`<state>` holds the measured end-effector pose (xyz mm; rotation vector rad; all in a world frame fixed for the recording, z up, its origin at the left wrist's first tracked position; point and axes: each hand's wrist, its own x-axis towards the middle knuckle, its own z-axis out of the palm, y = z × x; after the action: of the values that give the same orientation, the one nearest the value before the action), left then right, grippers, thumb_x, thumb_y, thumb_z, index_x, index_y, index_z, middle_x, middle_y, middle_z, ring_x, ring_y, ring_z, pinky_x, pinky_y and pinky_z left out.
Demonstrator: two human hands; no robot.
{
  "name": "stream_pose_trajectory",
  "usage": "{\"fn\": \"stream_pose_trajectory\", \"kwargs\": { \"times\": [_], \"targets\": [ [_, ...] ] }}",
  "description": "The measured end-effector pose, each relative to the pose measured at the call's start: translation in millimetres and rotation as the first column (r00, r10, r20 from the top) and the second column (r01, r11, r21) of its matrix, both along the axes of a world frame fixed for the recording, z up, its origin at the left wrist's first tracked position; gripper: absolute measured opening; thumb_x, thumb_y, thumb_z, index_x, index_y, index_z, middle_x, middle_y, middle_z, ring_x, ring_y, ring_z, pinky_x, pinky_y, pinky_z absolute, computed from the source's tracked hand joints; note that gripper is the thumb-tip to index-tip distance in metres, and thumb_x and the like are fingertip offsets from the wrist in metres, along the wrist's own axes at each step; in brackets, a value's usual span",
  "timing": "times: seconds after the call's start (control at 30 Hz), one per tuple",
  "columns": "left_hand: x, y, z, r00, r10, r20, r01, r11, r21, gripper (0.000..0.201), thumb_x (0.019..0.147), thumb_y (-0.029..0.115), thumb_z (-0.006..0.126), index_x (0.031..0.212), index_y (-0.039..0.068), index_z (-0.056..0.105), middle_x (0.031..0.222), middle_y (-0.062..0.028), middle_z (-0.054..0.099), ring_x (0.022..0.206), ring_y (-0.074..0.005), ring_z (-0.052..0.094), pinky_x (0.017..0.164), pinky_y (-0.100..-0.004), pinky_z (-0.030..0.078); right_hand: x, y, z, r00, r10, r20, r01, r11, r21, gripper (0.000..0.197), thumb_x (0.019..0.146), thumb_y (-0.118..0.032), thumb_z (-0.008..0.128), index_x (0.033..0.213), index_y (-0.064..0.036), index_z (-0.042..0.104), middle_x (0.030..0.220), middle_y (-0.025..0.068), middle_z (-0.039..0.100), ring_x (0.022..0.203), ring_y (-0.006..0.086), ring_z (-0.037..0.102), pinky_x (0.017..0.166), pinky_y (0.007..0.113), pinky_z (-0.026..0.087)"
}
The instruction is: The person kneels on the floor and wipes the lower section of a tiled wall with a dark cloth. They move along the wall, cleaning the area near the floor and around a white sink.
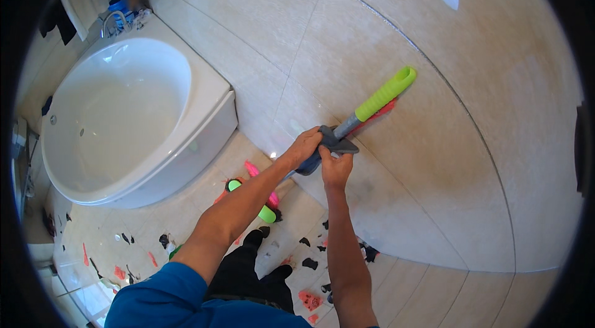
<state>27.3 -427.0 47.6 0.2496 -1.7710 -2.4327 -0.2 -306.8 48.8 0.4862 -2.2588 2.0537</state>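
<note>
A long-handled tool with a lime green grip (385,91) and a grey shaft (347,126) leans up in front of the tiled wall. Around its shaft is a dark grey, cloth-like piece (308,162). My left hand (305,145) is closed on that piece on the shaft's near side. On the other side, the fingers of my right hand (336,168) pinch its edge. A red strip (378,115) shows along the green grip. Lower down, near my feet, green ends (267,214) and a pink part (253,169) show, partly hidden behind my left forearm.
A white corner bathtub (167,161) with a chrome tap (113,23) stands at the left. Torn black scraps (310,263) and red scraps (310,301) are strewn over the tiled floor around my feet. Large beige wall tiles (434,161) rise ahead and to the right.
</note>
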Motion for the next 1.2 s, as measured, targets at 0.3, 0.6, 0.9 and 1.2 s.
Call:
{"fn": "stream_pose_trajectory", "kwargs": {
  "times": [0.3,0.6,0.9,1.2],
  "targets": [
    [20.5,30.4,-17.7,0.99,0.104,-0.091,-0.105,0.994,-0.005,0.034,0.094,0.02,0.038,0.113,0.001,0.058,0.1,-0.0039,0.059,0.093,-0.0123,0.051,0.085,-0.0269,0.042,25.6,25.0,10.7,0.973,0.222,0.067,-0.198,0.945,-0.26,0.044,0.076,0.005,0.071,0.112,0.0003,0.046,0.112,0.0104,0.052,0.105,0.0184,0.055,0.088,0.034,0.05],
    [106.9,104.2,13.8,0.99,0.11,-0.093,-0.12,0.986,-0.112,0.039,0.094,0.023,0.036,0.116,0.001,0.06,0.104,-0.0067,0.062,0.098,-0.0145,0.054,0.09,-0.0273,0.042,123.3,83.5,36.8,0.999,-0.021,-0.039,0.021,1.0,-0.011,0.04,0.069,-0.004,0.067,0.106,0.0009,0.051,0.1,0.0111,0.055,0.089,0.0219,0.058,0.083,0.032,0.047],
    [119.3,226.7,61.0,0.996,0.006,-0.084,-0.008,1.0,-0.016,0.032,0.093,0.015,0.038,0.111,0.001,0.061,0.105,-0.0079,0.063,0.094,-0.0153,0.056,0.087,-0.0275,0.044,151.5,205.4,72.8,0.99,-0.139,-0.012,0.139,0.99,-0.018,0.041,0.071,-0.002,0.066,0.109,0.0023,0.053,0.102,0.0116,0.06,0.093,0.0194,0.06,0.084,0.031,0.048],
    [118.8,361.2,89.2,0.996,-0.023,-0.084,0.028,0.998,0.059,0.028,0.092,0.014,0.039,0.104,0.0,0.06,0.095,-0.0118,0.062,0.09,-0.0198,0.056,0.083,-0.0307,0.044,172.3,324.6,116.2,0.966,-0.256,0.029,0.258,0.963,-0.083,0.047,0.077,0.005,0.064,0.121,0.0032,0.045,0.115,0.0114,0.054,0.104,0.0171,0.058,0.09,0.03,0.048]
  ]
}}
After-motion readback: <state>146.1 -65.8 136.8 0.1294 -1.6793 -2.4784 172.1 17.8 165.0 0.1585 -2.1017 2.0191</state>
